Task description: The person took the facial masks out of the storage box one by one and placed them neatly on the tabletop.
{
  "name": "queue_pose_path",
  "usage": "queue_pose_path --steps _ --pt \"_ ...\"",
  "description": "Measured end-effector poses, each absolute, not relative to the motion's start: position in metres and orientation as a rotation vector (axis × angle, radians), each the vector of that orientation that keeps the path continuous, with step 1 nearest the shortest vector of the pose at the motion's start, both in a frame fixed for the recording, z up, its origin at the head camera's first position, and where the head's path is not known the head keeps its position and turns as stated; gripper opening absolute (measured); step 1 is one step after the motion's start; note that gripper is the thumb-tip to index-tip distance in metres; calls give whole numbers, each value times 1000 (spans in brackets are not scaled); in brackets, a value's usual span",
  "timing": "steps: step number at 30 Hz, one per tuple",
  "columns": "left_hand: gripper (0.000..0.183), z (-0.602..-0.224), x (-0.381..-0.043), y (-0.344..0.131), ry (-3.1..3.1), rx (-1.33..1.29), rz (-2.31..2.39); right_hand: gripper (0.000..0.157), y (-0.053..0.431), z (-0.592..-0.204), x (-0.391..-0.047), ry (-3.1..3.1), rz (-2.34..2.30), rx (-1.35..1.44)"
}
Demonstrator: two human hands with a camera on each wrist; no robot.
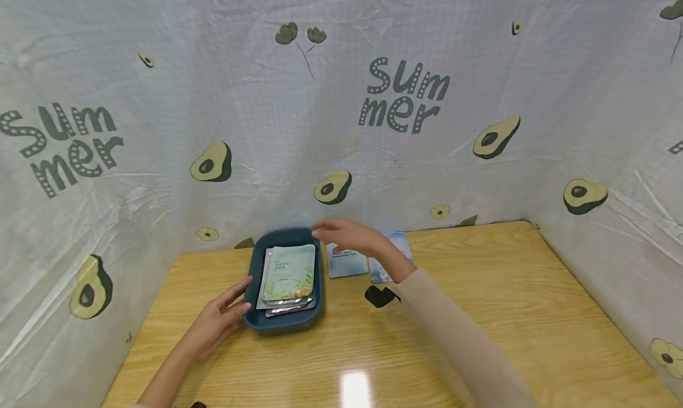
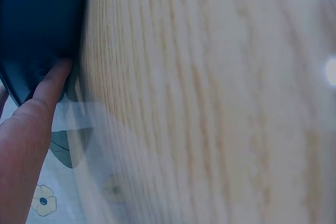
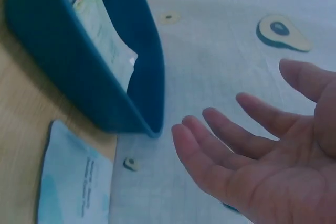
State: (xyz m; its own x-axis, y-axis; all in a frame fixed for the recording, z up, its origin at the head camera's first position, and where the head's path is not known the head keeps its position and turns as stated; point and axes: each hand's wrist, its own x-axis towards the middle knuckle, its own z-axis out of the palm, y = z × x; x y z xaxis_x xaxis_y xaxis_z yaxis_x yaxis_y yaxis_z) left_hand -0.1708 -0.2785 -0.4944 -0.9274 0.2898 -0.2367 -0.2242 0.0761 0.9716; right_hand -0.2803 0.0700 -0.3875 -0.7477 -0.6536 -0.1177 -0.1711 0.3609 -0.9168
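A dark blue plastic bin stands on the table, a stack of flat sachets inside it; the top one is pale green with a floral print. Against the bin's left side rests my left hand, its fingers fairly straight, fingertips at the rim and wall. In the left wrist view a finger touches the bin's outer wall. My right hand hovers by the bin's far right corner. Its fingers are spread and loosely bent, with nothing in them.
Right of the bin lie a light blue sachet, partly under my right hand, and a blue-and-pink patterned sachet. A small black object shows beside my right forearm. White printed cloth hangs behind and around the wooden table.
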Motion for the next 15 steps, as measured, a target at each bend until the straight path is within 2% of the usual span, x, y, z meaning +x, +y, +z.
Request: queue_pose_path --steps 6,15 --pt "72 -495 -170 -277 1994 55 1913 56 44 -381 -289 2075 -1234 -780" --pt "74 -494 -170 -277 1994 72 1903 53 6 -382 -298 2024 -1081 -784"
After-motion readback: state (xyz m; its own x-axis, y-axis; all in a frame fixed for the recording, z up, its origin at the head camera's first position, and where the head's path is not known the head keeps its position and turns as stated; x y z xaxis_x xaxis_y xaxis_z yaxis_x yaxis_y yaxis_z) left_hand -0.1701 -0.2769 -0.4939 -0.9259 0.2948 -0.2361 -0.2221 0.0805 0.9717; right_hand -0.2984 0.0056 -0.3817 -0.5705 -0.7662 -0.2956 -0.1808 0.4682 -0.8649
